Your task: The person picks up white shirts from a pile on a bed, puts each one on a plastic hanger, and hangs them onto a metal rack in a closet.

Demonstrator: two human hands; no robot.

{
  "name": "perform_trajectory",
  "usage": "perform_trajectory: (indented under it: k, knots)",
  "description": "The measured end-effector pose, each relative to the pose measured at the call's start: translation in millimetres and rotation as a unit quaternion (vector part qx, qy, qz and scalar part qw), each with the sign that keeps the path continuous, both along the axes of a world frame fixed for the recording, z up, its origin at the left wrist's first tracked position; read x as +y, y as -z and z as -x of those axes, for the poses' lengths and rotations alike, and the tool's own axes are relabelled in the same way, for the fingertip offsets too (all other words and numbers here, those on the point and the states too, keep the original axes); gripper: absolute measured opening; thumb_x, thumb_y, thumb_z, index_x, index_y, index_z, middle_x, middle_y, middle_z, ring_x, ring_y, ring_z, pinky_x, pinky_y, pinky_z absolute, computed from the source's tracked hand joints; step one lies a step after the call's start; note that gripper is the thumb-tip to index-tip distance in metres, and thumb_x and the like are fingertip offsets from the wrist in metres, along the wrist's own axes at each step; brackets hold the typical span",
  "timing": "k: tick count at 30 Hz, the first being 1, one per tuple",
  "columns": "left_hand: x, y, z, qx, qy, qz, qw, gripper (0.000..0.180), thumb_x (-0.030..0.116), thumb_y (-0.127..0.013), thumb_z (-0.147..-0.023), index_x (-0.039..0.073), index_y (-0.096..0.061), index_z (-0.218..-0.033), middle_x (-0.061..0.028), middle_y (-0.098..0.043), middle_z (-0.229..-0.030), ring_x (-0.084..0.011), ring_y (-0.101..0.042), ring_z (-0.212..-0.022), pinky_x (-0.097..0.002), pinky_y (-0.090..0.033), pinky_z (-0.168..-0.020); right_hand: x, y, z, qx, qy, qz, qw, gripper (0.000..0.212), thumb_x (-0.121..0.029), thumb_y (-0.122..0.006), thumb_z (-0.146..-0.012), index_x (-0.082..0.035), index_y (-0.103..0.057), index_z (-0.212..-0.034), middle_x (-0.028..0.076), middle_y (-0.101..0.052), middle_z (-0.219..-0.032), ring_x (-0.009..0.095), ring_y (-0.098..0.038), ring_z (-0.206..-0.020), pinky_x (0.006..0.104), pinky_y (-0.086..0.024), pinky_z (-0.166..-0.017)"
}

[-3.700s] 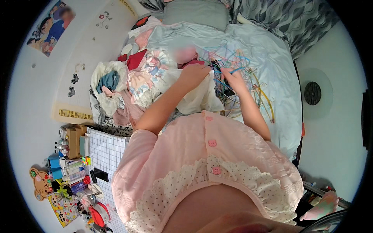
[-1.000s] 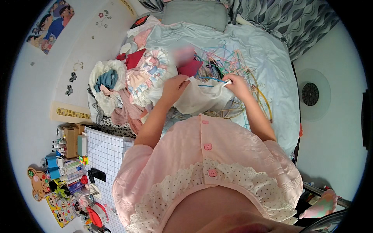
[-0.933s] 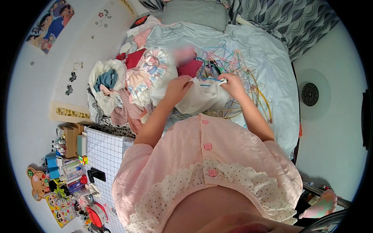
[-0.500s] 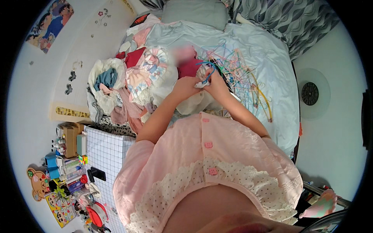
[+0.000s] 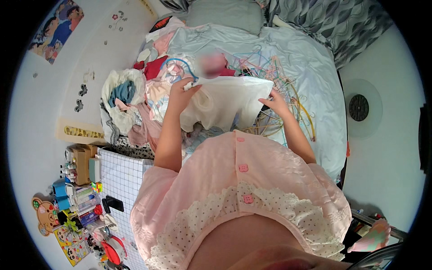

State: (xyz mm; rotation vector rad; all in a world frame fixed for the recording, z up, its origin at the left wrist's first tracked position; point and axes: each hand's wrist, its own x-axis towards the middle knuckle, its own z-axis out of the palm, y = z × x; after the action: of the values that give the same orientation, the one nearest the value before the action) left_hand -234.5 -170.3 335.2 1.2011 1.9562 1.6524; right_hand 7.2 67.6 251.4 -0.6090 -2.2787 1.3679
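Note:
A thin white garment (image 5: 231, 96) is spread between my two hands above the bed. My left hand (image 5: 183, 93) is closed on its left end and on the blue clothes hanger (image 5: 179, 61), whose curved arm sticks up over the clothes pile. My right hand (image 5: 280, 105) is at the garment's right edge, thumb over the cloth, with its other fingers partly hidden. Beneath the garment the bed and part of the hanger pile are covered from sight.
A heap of clothes (image 5: 155, 90) lies to the left, beside a white bag-like bundle (image 5: 121, 90) with blue cloth inside. Many coloured hangers (image 5: 283, 76) tangle on the bed (image 5: 321, 108) at right. A checked-cloth table (image 5: 119, 168) holds a dark phone-like object (image 5: 113, 204).
My hands have moved apart, left hand leftward and right hand rightward, and the bunched white garment is now spread out. The blue hanger has swung left with my left hand.

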Motion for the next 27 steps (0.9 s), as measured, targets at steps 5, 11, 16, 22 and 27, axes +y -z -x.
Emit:
perform_trajectory:
  k: [5, 11, 16, 22, 27]
  knots:
    - [-5.1, -16.7, 4.1, -0.043, -0.073, -0.054, 0.995, 0.013, 0.003, -0.064, -0.070, -0.001, -0.060, -0.082, -0.0012, -0.059, -0.076, -0.0072, -0.050, -0.068, -0.0201, -0.040, -0.062, 7.1, 22.6, 1.5, -0.073, 0.089, 0.084, 0.990, 0.028, -0.013, -0.057, -0.076, -0.001, -0.054, -0.101, 0.008, -0.059, -0.086, 0.014, -0.053, -0.077, 0.0270, -0.042, -0.071]
    - [-8.3, -18.8, 3.4, 0.042, -0.038, -0.011, 0.998, 0.012, 0.003, -0.064, -0.070, 0.001, -0.061, -0.081, -0.0019, -0.060, -0.076, -0.0076, -0.052, -0.068, -0.0210, -0.041, -0.061, 59.5, 6.7, -31.7, 0.052, 0.149, 0.020, 0.987, 0.025, -0.001, -0.045, -0.073, -0.003, -0.056, -0.096, 0.006, -0.059, -0.085, 0.013, -0.053, -0.080, 0.0247, -0.041, -0.072]
    - [13.9, 3.2, -15.6, 0.058, -0.056, -0.003, 0.997, 0.019, 0.006, -0.066, -0.066, 0.000, -0.060, -0.083, -0.0077, -0.060, -0.073, -0.0151, -0.055, -0.066, -0.0258, -0.043, -0.061, 64.6, 11.1, -49.8, -0.082, 0.167, -0.044, 0.982, 0.029, -0.005, -0.051, -0.070, -0.002, -0.053, -0.099, 0.012, -0.058, -0.091, 0.021, -0.054, -0.088, 0.0270, -0.040, -0.078]
    - [52.1, 20.3, -49.3, 0.146, -0.060, 0.026, 0.987, 0.023, 0.009, -0.064, -0.065, 0.002, -0.058, -0.085, -0.0134, -0.058, -0.075, -0.0256, -0.056, -0.068, -0.0305, -0.043, -0.061, 29.1, -5.3, -17.2, -0.018, 0.072, -0.016, 0.997, 0.059, -0.017, -0.062, -0.066, 0.002, -0.038, -0.116, 0.018, -0.046, -0.111, 0.027, -0.042, -0.108, 0.0330, -0.032, -0.091]
    - [62.2, 28.8, -44.7, 0.141, -0.048, 0.051, 0.988, 0.020, 0.011, -0.061, -0.065, 0.005, -0.058, -0.084, -0.0139, -0.057, -0.075, -0.0304, -0.055, -0.070, -0.0349, -0.043, -0.060, 14.8, -23.4, -18.7, 0.077, 0.166, -0.192, 0.964, 0.074, -0.026, -0.069, -0.065, 0.002, -0.029, -0.121, 0.021, -0.031, -0.123, 0.034, -0.028, -0.117, 0.0374, -0.026, -0.095]
